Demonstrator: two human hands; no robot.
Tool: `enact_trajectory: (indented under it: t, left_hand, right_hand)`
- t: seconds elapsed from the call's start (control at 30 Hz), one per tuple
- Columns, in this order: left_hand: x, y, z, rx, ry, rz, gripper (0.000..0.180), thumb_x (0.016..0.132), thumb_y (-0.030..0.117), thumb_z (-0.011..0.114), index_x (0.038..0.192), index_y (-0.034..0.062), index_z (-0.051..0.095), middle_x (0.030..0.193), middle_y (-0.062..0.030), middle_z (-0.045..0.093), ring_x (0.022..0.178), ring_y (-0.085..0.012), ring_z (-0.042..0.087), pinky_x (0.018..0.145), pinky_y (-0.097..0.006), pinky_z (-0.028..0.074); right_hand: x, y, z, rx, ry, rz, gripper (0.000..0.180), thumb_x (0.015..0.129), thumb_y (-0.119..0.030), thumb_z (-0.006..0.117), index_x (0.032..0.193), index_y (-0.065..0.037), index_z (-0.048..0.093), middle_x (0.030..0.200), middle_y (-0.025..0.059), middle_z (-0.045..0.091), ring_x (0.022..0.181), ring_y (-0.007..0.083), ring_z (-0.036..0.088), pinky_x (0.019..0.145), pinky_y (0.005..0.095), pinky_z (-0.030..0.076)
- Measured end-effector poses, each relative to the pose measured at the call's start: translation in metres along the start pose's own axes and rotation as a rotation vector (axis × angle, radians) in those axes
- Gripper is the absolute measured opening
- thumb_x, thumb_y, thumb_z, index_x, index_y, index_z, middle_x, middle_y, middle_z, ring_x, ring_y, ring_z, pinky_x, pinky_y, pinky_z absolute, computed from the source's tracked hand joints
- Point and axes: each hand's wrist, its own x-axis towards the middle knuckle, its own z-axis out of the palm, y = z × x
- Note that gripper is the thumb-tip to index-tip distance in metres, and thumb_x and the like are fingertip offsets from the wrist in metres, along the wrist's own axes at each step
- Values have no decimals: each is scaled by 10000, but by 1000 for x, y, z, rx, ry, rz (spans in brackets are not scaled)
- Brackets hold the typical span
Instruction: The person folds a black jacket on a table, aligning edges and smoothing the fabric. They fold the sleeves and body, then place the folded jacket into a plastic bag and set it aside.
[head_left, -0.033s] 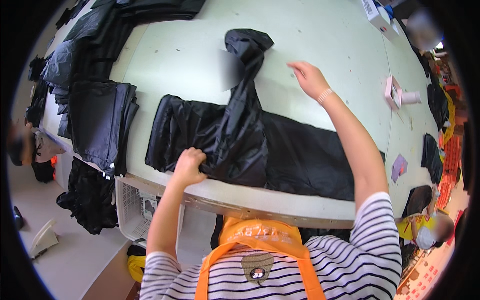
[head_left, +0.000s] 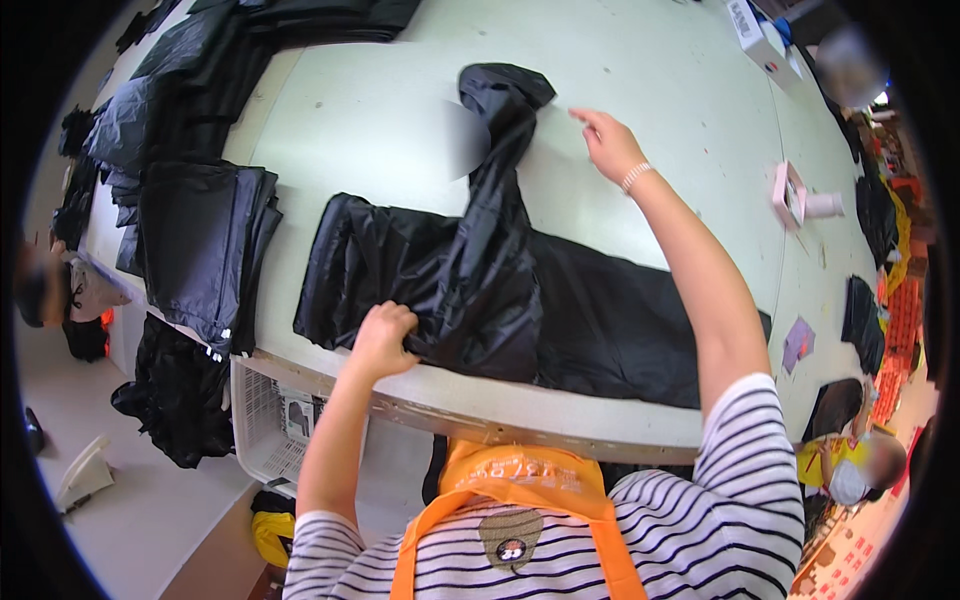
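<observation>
A black garment [head_left: 620, 310] of thin, slightly shiny fabric lies lengthwise along the near edge of the table, folded at its left end. One sleeve [head_left: 500, 140] stretches away from me across the pale tabletop. My left hand [head_left: 385, 340] is closed on the garment's near edge, fingers curled into the creased cloth. Over the table, to the right of the sleeve's far end, my right hand [head_left: 612, 145] is raised with its index finger stretched out. It holds nothing and does not touch the sleeve. A blurred patch hides part of the tabletop beside the sleeve.
Folded black garments [head_left: 200, 250] are stacked at the left, with more black cloth [head_left: 340, 20] behind. Below the table edge hangs a white plastic basket [head_left: 265, 430]. A pink object [head_left: 788, 195], a purple scrap [head_left: 798, 343] and a white box [head_left: 762, 45] lie at the right. Other people are nearby.
My right hand has moved slightly left and away from me, nearer the sleeve's far end. My left hand keeps its hold on the garment.
</observation>
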Motion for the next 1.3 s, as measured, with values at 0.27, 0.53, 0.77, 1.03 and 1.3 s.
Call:
enact_trajectory:
  t: [0.27,0.53,0.77,1.03,1.3]
  left_hand:
    - [9,3,-1,-98,-15,10,237,530,111,645,746,32,584,774,-94,550,815,-288,518,721,-357,408]
    - [13,13,-33,-88,26,-11,209,593,97,682,749,36,557,865,-101,572,891,-301,533,790,-387,424]
    - [47,14,-78,69,245,180,337,599,18,647,928,82,610,1152,-70,608,1186,-286,502,1027,-415,337]
    - [99,-140,-27,-321,503,-137,250,703,-7,584,945,38,624,1091,-115,612,1103,-244,539,945,-321,402]
    - [103,-54,-62,-47,429,17,127,701,-25,548,800,19,613,944,-90,665,1024,-290,581,971,-381,372]
  right_hand:
    - [86,95,47,100,199,137,364,744,-149,728,1082,-43,640,1278,124,570,1217,277,508,1037,327,373]
    - [-186,38,-256,238,954,-150,297,890,-105,571,1183,-62,598,1156,114,607,1070,222,566,898,321,465]
    - [-393,-56,-294,119,1139,168,294,916,-142,518,1182,-45,597,1129,128,619,1025,244,586,883,339,472]
    - [-484,-125,-299,133,1303,290,317,945,-186,457,1181,-26,595,1098,144,632,973,269,610,865,360,479]
    - [-446,-17,-304,96,946,735,366,979,-234,382,1176,-8,591,1077,189,635,962,315,617,863,387,476]
